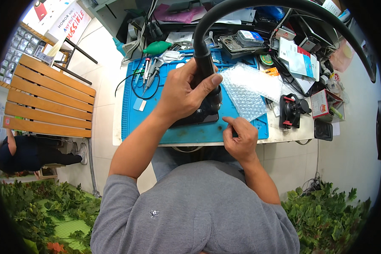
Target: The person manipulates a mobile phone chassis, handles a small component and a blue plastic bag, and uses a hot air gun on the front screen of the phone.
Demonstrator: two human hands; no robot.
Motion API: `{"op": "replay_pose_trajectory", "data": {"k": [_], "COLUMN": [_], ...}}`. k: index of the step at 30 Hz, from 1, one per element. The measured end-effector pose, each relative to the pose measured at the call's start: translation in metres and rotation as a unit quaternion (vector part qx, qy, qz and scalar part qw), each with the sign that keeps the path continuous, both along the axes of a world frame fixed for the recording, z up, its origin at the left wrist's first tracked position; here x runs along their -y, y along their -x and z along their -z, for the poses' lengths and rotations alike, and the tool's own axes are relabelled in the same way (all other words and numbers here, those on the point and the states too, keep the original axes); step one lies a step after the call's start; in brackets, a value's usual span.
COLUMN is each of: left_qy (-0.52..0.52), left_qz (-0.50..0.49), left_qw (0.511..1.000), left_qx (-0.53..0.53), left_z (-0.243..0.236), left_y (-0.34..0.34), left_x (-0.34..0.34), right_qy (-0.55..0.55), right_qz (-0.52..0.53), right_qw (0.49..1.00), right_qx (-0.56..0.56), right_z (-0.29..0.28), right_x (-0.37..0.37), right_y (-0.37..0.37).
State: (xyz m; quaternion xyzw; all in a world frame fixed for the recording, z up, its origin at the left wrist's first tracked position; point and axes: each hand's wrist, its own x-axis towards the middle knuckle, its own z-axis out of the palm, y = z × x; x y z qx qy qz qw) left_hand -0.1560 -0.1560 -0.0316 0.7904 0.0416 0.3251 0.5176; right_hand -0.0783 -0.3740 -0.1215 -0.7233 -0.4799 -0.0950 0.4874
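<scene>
My left hand [184, 91] is wrapped round the black cylindrical end of a thick, bent flexible arm [205, 65]. Below that end, a dark glossy phone [199, 118] lies on the blue work mat [173, 133]. My fingers and the cylinder hide part of it. My right hand [242, 139] hovers by the mat's front edge, to the right of the phone. Its index finger and thumb stand apart with nothing visible between them, while the other fingers curl in. A sheet of clear bubble wrap [245, 95] lies beyond my right hand.
Left on the mat lie pen-like tools [148, 72] and a green rubber blower [157, 48]. A black and red clamp stand [293, 111] and an open box [326, 106] sit at the right. Clutter fills the back. A person [34, 152] is beside a wooden slatted bench [51, 101].
</scene>
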Motion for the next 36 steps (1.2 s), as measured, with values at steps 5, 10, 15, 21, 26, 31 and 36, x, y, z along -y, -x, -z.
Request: {"op": "replay_pose_trajectory", "data": {"k": [5,10,15,21,26,31,36], "left_qy": [0.063,0.044,0.002,-0.026,-0.043,0.009,0.049], "left_qz": [0.043,0.021,-0.031,-0.077,-0.11,-0.089,-0.05], "left_qw": [0.995,0.996,0.992,0.993,0.99,0.996,0.998], "left_qx": [-0.067,-0.079,-0.125,-0.086,-0.077,-0.02,0.001], "left_z": [-0.013,-0.011,-0.015,-0.014,-0.007,-0.003,-0.003], "left_y": [0.025,0.052,0.082,0.092,0.075,0.038,0.002], "left_x": [0.008,-0.007,-0.03,-0.057,-0.073,-0.053,-0.028], "right_qy": [0.007,0.04,0.054,0.064,0.069,0.055,0.047], "right_qz": [0.008,-0.01,-0.01,-0.002,0.005,0.006,0.002], "right_qw": [0.999,0.999,0.998,0.997,0.997,0.998,0.999], "right_qx": [-0.031,0.02,0.03,0.04,0.043,0.031,0.027], "right_z": [-0.005,-0.005,-0.004,-0.003,-0.004,-0.003,-0.003], "right_x": [-0.003,-0.004,-0.005,-0.006,-0.004,-0.004,-0.003], "right_y": [0.004,0.002,0.002,0.003,0.002,0.002,0.001]}}
